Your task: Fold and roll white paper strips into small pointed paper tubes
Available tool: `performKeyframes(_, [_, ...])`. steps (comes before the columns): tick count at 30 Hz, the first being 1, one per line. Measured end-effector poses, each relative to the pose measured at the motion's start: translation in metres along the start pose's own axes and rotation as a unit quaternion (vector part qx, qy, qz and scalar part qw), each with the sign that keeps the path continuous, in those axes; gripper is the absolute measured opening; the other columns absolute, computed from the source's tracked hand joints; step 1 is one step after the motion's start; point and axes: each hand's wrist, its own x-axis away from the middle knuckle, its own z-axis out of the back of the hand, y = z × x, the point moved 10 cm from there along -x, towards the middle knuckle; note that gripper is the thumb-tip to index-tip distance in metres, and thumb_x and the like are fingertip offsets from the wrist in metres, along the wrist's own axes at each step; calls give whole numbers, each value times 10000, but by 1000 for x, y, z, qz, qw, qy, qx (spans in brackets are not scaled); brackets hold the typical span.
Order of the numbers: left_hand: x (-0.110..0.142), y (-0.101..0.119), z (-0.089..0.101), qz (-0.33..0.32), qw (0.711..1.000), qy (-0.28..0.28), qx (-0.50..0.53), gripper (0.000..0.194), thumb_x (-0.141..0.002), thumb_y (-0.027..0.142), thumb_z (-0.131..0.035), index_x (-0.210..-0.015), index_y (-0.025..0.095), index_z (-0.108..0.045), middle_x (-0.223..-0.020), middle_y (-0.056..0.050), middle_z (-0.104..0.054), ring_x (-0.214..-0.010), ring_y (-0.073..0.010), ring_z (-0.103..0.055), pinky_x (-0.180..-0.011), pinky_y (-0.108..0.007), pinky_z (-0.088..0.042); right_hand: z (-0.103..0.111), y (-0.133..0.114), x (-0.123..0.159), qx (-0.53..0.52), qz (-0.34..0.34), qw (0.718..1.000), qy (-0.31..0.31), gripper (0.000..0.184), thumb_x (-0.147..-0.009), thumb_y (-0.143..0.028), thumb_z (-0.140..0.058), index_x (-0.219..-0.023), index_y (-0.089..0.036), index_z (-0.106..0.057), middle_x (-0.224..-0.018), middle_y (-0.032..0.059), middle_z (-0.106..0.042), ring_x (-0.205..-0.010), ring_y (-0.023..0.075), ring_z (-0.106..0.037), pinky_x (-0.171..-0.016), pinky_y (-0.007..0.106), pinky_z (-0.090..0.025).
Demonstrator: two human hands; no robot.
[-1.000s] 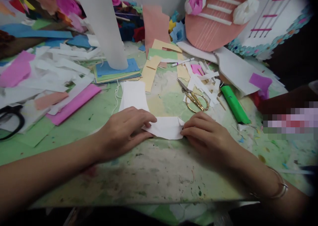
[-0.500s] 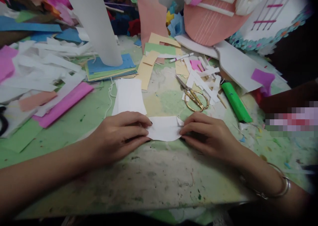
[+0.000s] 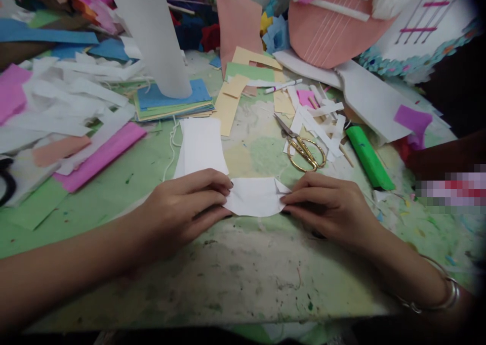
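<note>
A small piece of white paper [image 3: 256,198] lies near the table's front edge, with a creased fold at its right end. My left hand [image 3: 190,203] pinches its left end between thumb and fingers. At the right end my right hand [image 3: 326,201] grips the folded corner, its fingers closed on the paper. Just behind my left hand is a stack of white paper pieces [image 3: 203,147], narrowed in the middle. Gold-handled scissors [image 3: 304,150] rest behind my right hand, blades pointing away to the left.
White paper strips [image 3: 76,92] and a pink paper roll [image 3: 102,158] lie left. A white paper tube [image 3: 155,36] stands on stacked coloured paper [image 3: 172,102]. To the right are a green roll [image 3: 368,158] and a pink paper guitar shape [image 3: 326,36].
The view has shifted slightly, so the table things sit a little farther right. My right hand has moved slightly outward at the paper's right end; both hands still hold it.
</note>
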Motion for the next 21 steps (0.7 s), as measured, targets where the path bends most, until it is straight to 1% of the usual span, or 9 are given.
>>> performKeyframes(6, [-3,-12,-6,40,998,-22,44,70,-873,202,-634,-822,180,-677,-1002,-51,-689,-892,-134,-668,-766,-220,-554,-5,15,-1,-58,-61,996,-9,66,-835,-204,-677,-832,-212,-742,-754,28,-685,-683,127,-634,-605,241,-496])
performKeyframes(12, [-2,-20,-11,73,994,-40,68,91,-874,251,-624,-817,196,-667,-1025,-40,-686,-904,-142,-663,-755,-238,-533,-7,21,-1,-99,-102,990,-5,65,-829,-188,-670,-818,-200,-733,-759,31,-681,-697,133,-626,-632,260,-499])
performKeyframes(17, [-3,-22,-14,88,992,-59,70,117,-879,260,-605,-798,192,-656,-1034,-44,-689,-908,-151,-664,-734,-246,-515,-9,22,-2,-92,-116,989,-17,54,-816,-177,-660,-807,-197,-709,-732,16,-652,-654,120,-594,-586,246,-468])
performKeyframes(21, [-3,-24,-18,88,990,-76,75,119,-882,253,-599,-796,201,-662,-1044,-35,-686,-900,-143,-661,-722,-239,-503,-10,23,-2,-97,-123,987,-18,48,-808,-177,-654,-798,-196,-697,-720,8,-638,-625,110,-573,-554,236,-452])
